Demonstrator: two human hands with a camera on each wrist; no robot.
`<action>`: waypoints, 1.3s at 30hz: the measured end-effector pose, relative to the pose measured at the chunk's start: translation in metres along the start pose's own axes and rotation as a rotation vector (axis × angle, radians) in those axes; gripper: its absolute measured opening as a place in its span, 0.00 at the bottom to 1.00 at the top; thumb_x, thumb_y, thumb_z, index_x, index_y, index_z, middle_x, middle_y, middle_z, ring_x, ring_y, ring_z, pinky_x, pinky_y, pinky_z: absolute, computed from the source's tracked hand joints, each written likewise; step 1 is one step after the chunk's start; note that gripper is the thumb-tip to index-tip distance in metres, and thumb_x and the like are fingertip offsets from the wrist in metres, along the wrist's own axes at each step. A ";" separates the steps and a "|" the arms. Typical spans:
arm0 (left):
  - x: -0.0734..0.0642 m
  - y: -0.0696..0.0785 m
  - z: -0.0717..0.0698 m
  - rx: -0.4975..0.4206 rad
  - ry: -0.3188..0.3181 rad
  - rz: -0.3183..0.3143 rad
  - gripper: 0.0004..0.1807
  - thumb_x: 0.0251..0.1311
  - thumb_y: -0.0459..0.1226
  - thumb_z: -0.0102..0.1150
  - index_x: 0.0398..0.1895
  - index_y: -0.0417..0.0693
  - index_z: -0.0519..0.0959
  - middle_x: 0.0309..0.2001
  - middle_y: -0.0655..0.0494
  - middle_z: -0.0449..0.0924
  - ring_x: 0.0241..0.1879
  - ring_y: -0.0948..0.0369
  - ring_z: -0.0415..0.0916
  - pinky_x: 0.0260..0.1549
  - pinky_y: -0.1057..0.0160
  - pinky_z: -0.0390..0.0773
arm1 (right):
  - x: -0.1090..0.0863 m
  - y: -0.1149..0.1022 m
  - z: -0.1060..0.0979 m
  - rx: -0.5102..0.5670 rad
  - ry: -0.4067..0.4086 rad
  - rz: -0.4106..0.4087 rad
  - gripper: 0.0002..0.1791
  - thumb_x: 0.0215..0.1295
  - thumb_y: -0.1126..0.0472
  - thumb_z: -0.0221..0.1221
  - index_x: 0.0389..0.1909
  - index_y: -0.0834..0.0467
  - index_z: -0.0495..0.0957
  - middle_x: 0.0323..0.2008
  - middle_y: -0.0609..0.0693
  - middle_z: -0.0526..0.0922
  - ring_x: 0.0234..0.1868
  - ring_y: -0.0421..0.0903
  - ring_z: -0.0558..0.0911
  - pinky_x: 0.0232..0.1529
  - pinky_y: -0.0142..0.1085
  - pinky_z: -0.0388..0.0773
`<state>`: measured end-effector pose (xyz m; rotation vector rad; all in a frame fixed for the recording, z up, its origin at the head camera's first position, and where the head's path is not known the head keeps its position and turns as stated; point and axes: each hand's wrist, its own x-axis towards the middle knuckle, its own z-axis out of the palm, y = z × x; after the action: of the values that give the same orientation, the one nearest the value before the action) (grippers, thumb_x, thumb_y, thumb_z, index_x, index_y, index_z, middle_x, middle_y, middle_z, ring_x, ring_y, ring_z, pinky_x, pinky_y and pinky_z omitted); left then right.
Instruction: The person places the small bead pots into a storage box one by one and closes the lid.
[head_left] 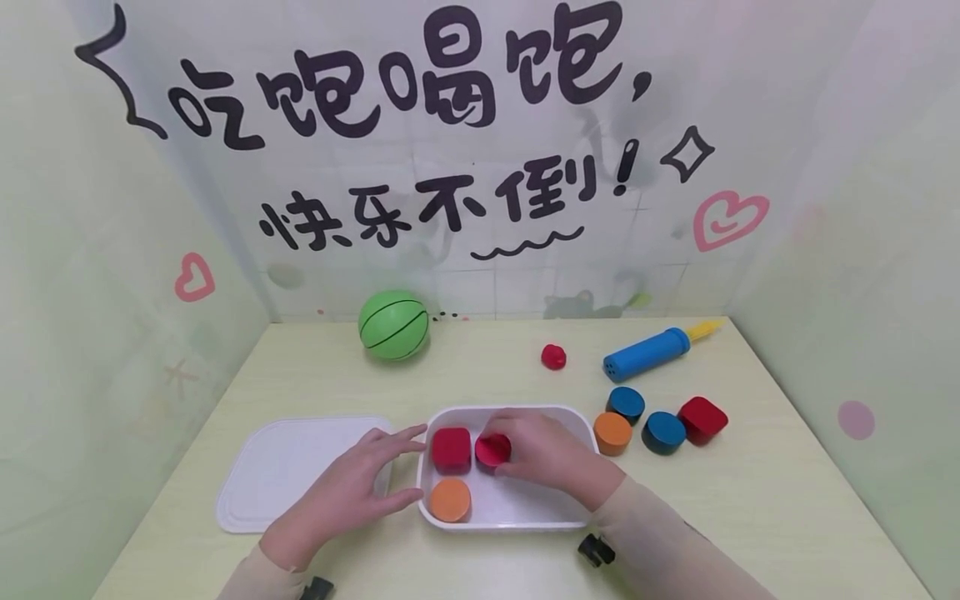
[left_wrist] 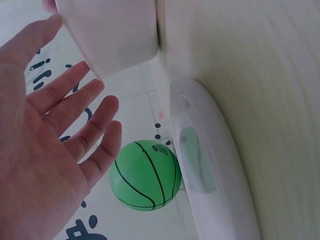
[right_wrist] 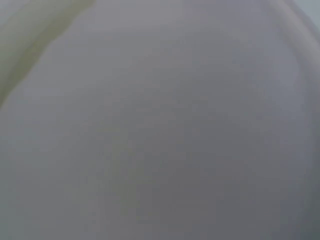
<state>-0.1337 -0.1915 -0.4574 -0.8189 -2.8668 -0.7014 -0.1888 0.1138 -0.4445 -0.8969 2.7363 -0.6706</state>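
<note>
A white rectangular box stands in the middle of the table. Inside its left half are a red square block and, in front of that, an orange round block. Beside the red square one, my right hand reaches into the box and grips a red round block, covering part of it. My left hand, fingers spread, has its fingertips right at the box's left end. In the left wrist view that hand is beside the box's outer wall. The right wrist view is filled by blurred white box surface.
A white lid lies left of the box. To the right sit blue blocks, an orange block and a red block. Farther back are a green ball, a small red object and a blue pump.
</note>
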 end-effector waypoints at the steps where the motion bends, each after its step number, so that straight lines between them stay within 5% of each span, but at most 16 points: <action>1: 0.000 0.000 0.000 0.003 0.001 0.002 0.33 0.60 0.60 0.69 0.67 0.62 0.79 0.73 0.70 0.71 0.53 0.69 0.71 0.47 0.61 0.83 | -0.002 0.001 -0.001 0.001 0.001 0.010 0.28 0.53 0.54 0.79 0.57 0.45 0.84 0.52 0.42 0.85 0.52 0.41 0.82 0.51 0.35 0.85; 8: -0.002 0.001 -0.001 0.013 0.006 -0.006 0.32 0.59 0.60 0.70 0.65 0.61 0.80 0.73 0.69 0.71 0.52 0.70 0.71 0.47 0.62 0.83 | -0.025 0.004 -0.021 0.035 0.046 0.069 0.26 0.59 0.53 0.75 0.60 0.45 0.83 0.60 0.45 0.83 0.63 0.48 0.80 0.59 0.49 0.83; 26: 0.000 -0.002 0.000 0.017 0.002 -0.007 0.33 0.60 0.61 0.68 0.66 0.63 0.79 0.74 0.71 0.70 0.54 0.69 0.72 0.49 0.58 0.83 | -0.066 0.057 -0.052 0.024 0.246 0.120 0.22 0.64 0.55 0.71 0.58 0.50 0.83 0.57 0.47 0.84 0.56 0.51 0.84 0.50 0.44 0.87; 34: 0.000 -0.002 0.002 0.010 0.005 0.000 0.32 0.60 0.61 0.68 0.66 0.62 0.79 0.73 0.71 0.71 0.54 0.69 0.71 0.49 0.59 0.83 | -0.080 0.093 -0.062 -0.003 0.268 0.128 0.21 0.63 0.59 0.72 0.57 0.54 0.83 0.55 0.51 0.85 0.58 0.55 0.82 0.53 0.50 0.86; 39: 0.001 -0.002 0.002 0.008 0.006 0.003 0.32 0.60 0.60 0.69 0.66 0.62 0.79 0.73 0.71 0.71 0.54 0.68 0.71 0.49 0.58 0.83 | -0.086 0.109 -0.065 -0.034 0.208 0.109 0.23 0.59 0.59 0.74 0.56 0.56 0.84 0.53 0.50 0.85 0.57 0.54 0.81 0.51 0.47 0.86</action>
<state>-0.1350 -0.1917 -0.4597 -0.8179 -2.8611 -0.6900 -0.1958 0.2665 -0.4353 -0.7144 2.9621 -0.7367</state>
